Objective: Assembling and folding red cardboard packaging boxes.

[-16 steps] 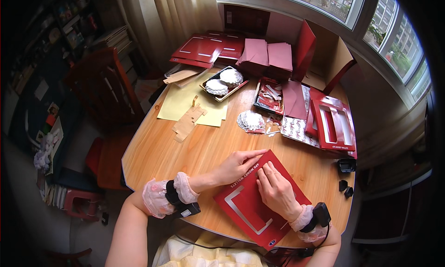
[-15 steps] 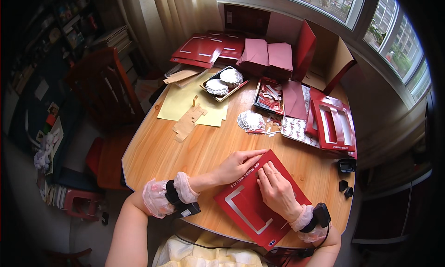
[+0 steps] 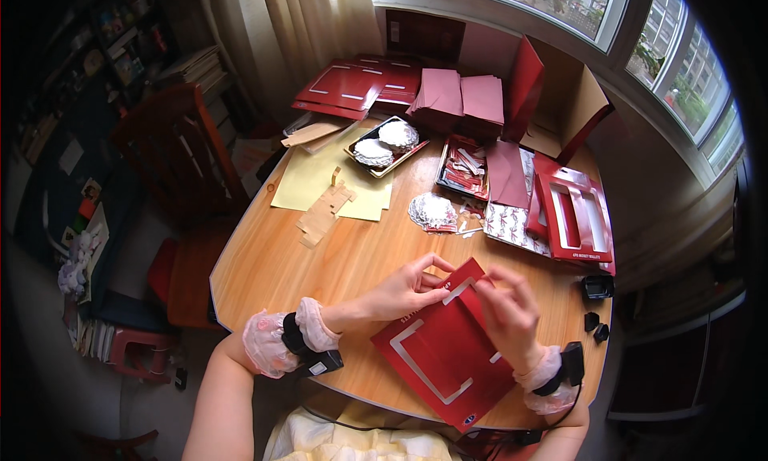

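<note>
A flat red cardboard sleeve with white-edged cut-out windows and white lettering lies slantwise on the wooden table close in front of me. My left hand grips its far left edge, thumb on top and fingers bent. At the far right edge, my right hand is raised a little with curled fingers, the fingertips pinching the cardboard there. Some motion blur softens these fingers. Both wrists wear frilly pink cuffs with black straps and small devices.
Yellow sheets carry brown paper scraps. Beyond are trays of white scalloped tags and red pieces, pink envelopes and an open box. Right, red window sleeves are stacked near small black parts.
My right hand has risen from lying on the sleeve to its far right edge, uncovering more cut-outs. My left fingers have bent round the far left edge.
</note>
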